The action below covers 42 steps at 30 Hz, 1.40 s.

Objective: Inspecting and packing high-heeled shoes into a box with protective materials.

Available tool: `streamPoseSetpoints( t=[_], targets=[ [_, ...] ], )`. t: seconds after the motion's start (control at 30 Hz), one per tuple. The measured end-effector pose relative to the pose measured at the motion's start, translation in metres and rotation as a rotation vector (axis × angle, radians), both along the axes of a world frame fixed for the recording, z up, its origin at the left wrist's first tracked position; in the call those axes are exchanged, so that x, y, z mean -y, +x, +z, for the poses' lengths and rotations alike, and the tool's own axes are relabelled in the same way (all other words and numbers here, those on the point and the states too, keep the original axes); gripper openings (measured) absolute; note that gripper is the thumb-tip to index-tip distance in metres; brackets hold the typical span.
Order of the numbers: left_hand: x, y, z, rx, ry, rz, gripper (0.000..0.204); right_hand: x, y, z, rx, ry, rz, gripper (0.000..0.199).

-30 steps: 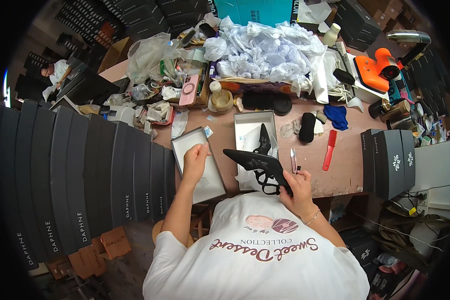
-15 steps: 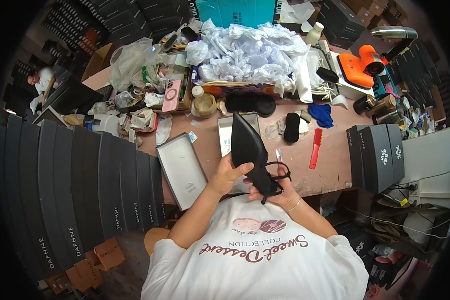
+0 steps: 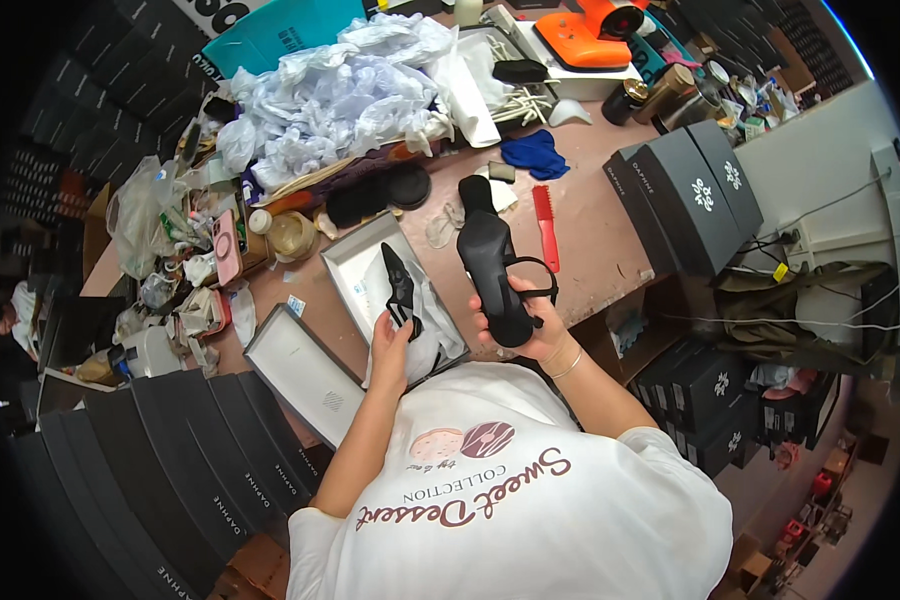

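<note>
Keep right hand (image 3: 530, 325) clenched around the black heeled shoe (image 3: 495, 275) above the tabletop's near edge, and let left hand (image 3: 392, 345), gripping second shoe (image 3: 400, 290), seat it flat inside the open box (image 3: 355, 262).

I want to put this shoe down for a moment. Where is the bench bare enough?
Bare brown bench top lies right of the red plastic comb, up to the dark grey shoe boxes. A smaller strip sits between the open white shoe box and its lid. The far edge under crumpled white tissue paper is crowded.
</note>
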State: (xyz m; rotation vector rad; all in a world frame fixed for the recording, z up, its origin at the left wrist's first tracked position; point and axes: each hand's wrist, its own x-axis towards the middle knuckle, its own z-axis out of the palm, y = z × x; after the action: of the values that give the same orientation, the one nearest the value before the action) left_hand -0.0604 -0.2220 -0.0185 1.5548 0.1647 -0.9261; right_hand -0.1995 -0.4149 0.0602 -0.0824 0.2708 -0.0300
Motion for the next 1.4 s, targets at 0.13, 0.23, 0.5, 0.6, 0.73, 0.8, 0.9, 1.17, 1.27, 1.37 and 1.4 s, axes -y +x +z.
streamPoseSetpoints(
  t=[0.13, 0.23, 0.5, 0.6, 0.73, 0.8, 0.9, 1.17, 1.27, 1.37, 1.4],
  targets=[
    [-0.024, 0.004, -0.038, 0.213, 0.143, -0.235, 0.060, -0.004, 0.000, -0.003, -0.002, 0.052, -0.054, 0.048],
    [-0.005, -0.002, 0.015, 0.873, 0.258, -0.458, 0.050, -0.002, 0.000, -0.006, 0.011, 0.088, -0.059, 0.048],
    [0.019, 0.009, -0.034, 0.460, 0.320, -0.211, 0.086, -0.005, -0.007, -0.013, 0.109, 0.116, 0.003, 0.046],
    [0.012, 0.011, -0.052, 0.309, 0.263, -0.267, 0.073, -0.005, -0.007, -0.011, 0.127, 0.106, 0.025, 0.046],
    [0.013, 0.018, -0.045, 0.300, 0.330, -0.339, 0.040, -0.007, -0.008, -0.013, 0.097, 0.099, 0.036, 0.047],
    [0.010, 0.021, -0.042, 0.367, 0.387, -0.398, 0.028, -0.008, -0.005, -0.011, 0.102, 0.106, 0.039, 0.047],
    [-0.004, 0.010, -0.017, 0.331, 0.011, -0.212, 0.021, -0.008, -0.004, -0.008, 0.124, 0.105, 0.034, 0.045],
    [-0.026, 0.027, 0.079, -0.036, -0.535, -0.024, 0.028, -0.015, 0.008, -0.013, -0.062, -0.142, 0.257, 0.050],
    [-0.029, 0.028, 0.109, -0.124, -0.493, -0.007, 0.037, -0.025, 0.019, -0.015, -0.380, -0.513, 0.300, 0.042],
    [-0.023, 0.017, 0.107, -0.128, -0.480, 0.037, 0.040, -0.034, 0.026, -0.041, -0.317, -1.995, 0.549, 0.037],
    [-0.024, 0.016, 0.102, -0.120, -0.475, 0.062, 0.040, -0.036, 0.029, -0.026, -0.206, -1.996, 0.455, 0.038]
  ],
)
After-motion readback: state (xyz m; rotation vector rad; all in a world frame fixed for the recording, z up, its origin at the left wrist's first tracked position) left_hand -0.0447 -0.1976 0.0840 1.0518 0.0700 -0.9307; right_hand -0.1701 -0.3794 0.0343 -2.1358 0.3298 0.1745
